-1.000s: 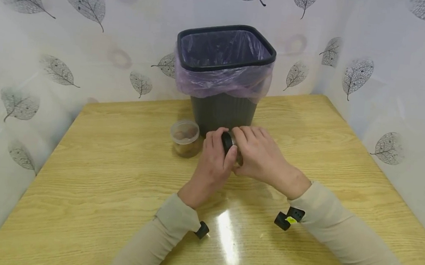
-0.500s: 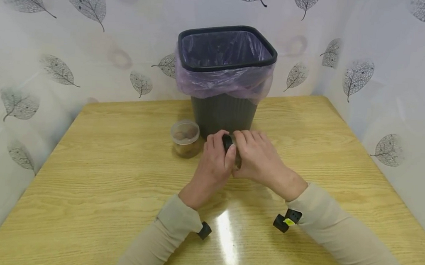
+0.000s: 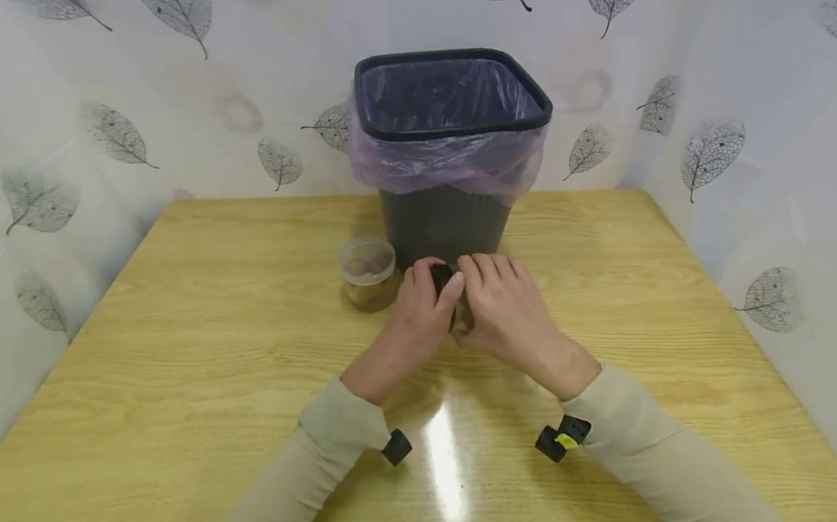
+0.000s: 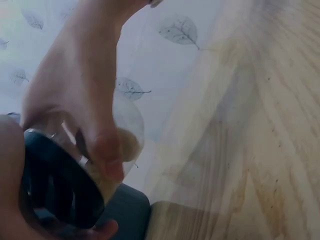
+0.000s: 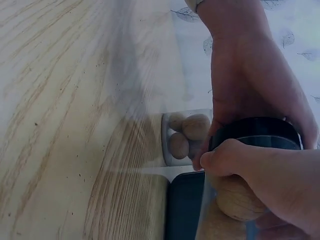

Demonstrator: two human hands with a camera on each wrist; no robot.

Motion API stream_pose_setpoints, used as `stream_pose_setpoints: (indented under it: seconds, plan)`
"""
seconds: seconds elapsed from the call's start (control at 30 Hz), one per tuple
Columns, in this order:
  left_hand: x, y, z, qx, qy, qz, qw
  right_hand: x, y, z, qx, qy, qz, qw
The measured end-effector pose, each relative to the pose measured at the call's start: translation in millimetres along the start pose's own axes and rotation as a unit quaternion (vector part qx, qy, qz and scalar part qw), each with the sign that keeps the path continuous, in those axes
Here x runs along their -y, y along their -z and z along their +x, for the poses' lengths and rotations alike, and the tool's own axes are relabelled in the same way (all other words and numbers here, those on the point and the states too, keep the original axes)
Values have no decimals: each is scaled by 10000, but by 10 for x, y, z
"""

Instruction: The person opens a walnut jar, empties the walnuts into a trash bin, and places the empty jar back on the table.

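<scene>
Between the two hands, above the table, is a clear jar (image 5: 206, 220) tipped on its side, with walnuts (image 5: 240, 200) visible through its wall. My left hand (image 3: 414, 314) grips the jar's black lid (image 3: 441, 276), thumb on the near side and fingers around the far side. My right hand (image 3: 511, 309) holds the jar's body, its thumb (image 5: 222, 160) lying just by the lid in the right wrist view. Lid and jar are together or very close; whether the lid is loose I cannot tell. Both hands hide much of the jar.
A second clear jar (image 3: 365, 277) with walnuts in it stands upright left of the hands. Right behind is a dark trash bin (image 3: 444, 222) lined with a purple bag (image 3: 441, 164). All stand on a wood-grain table (image 3: 198, 342), with leaf-patterned sheeting (image 3: 242, 59) around it.
The black lid has turned and shows less of its top, as my left hand's thumb and wrist shift slightly left. Both hands have come a little lower in the head view.
</scene>
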State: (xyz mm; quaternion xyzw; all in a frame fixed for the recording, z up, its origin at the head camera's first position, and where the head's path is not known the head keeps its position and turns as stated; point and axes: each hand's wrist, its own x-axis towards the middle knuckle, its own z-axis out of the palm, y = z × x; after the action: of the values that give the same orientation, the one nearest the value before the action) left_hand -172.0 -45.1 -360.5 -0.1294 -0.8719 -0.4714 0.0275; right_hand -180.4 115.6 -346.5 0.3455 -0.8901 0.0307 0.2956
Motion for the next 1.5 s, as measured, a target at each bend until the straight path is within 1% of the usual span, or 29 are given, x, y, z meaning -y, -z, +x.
stream_pose_setpoints:
  seconds: [0.07,0.17,0.23,0.3,0.37,0.4,0.43,0.5,0.67,0.73,0.77,0.83,0.93,1.0,1.03,1.1,1.17,1.27,1.33,1.4,1.5]
  plan:
    - [12,49,14,137,-184,-92,9997,-22,9,-1,107,-55,78,9999]
    - [54,113,26,289,-676,-155,9972,-59,34,8,194,-120,100,9997]
    - [85,143,32,324,-1138,-131,9929,-86,48,20,208,-148,114,9996]
    - [121,160,37,312,-1521,-154,9877,-106,63,33,221,-156,104,9996]
    - [146,172,46,302,-1803,-265,9828,-122,70,44,230,-156,131,9995]
    - [154,178,49,313,-1874,-329,9812,-128,72,49,226,-152,146,9995]
    - [164,182,54,310,-1865,-390,9812,-134,71,54,209,-144,143,9996]
    - [165,194,62,295,-1733,-489,9832,-144,65,64,158,-111,120,9997]
    - [129,200,40,300,-1106,-534,9920,-146,53,48,-3,11,48,10000]
    - [114,201,36,347,-934,-605,9932,-148,47,37,-21,39,33,10000]
    - [112,199,35,383,-916,-667,9928,-148,46,31,-11,40,40,10000]
    - [124,192,34,416,-1080,-714,9907,-148,46,20,32,33,94,9999]
    - [164,185,29,502,-1684,-586,9827,-146,52,2,114,29,163,9998]
    - [195,182,24,530,-2158,-407,9741,-145,57,-8,178,24,212,9996]
    - [203,184,19,559,-2308,-342,9708,-146,62,-11,191,21,216,9996]
    - [215,185,11,628,-2495,-357,9657,-146,74,-17,226,-6,240,9995]
    - [221,194,5,676,-2527,-478,9640,-143,82,-12,260,-16,258,9993]
    - [221,207,-7,655,-2423,-559,9664,-142,90,-9,278,-13,258,9993]
    - [211,215,-14,639,-2257,-599,9702,-141,94,-5,248,14,240,9994]
    - [202,218,-19,602,-2014,-637,9756,-143,96,-2,198,44,228,9995]
    - [186,218,-26,569,-1567,-728,9833,-142,96,2,133,92,179,9997]
